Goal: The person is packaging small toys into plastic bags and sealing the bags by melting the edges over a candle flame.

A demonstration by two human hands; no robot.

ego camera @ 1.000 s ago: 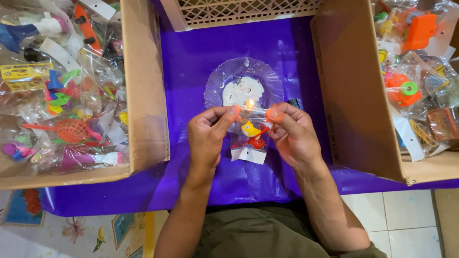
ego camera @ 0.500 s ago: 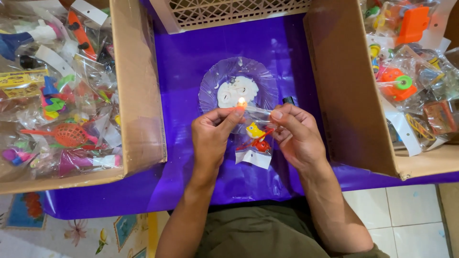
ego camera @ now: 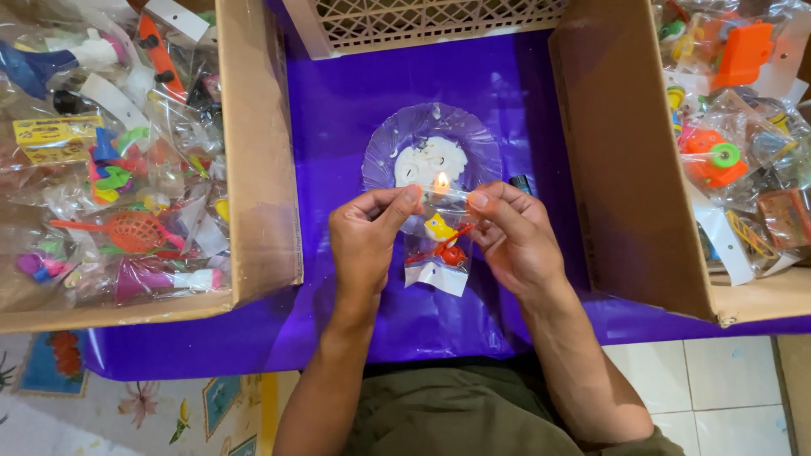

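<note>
I hold a small clear plastic bag (ego camera: 439, 245) of little toys between both hands, just above the purple table cover (ego camera: 338, 127). My left hand (ego camera: 365, 241) pinches the bag's top edge at its left corner, thumb and forefinger closed tight on the film; my right hand (ego camera: 514, 236) pinches the right corner the same way, the other fingers curled loosely underneath. Between my fingertips the mouth of the bag is stretched flat and sits right at the candle flame (ego camera: 441, 180), which burns on a clear plastic plate (ego camera: 380, 156) caked with white wax. Through the film I can see a yellow piece and a red one, and a white card hangs at the bottom.

As I judge it, this is the sealing step — the top edge is being run past the flame so the film melts shut. The next move calls for a steady, even pass along the edge, close enough to fuse it but not so slow that it burns through, with my fingertips kept clear of the heat.

A cardboard box (ego camera: 262, 169) full of bagged toys stands to my left, another cardboard box on the right (ego camera: 625, 169) holds more, and a cream lattice basket (ego camera: 422, 21) sits beyond the plate.
</note>
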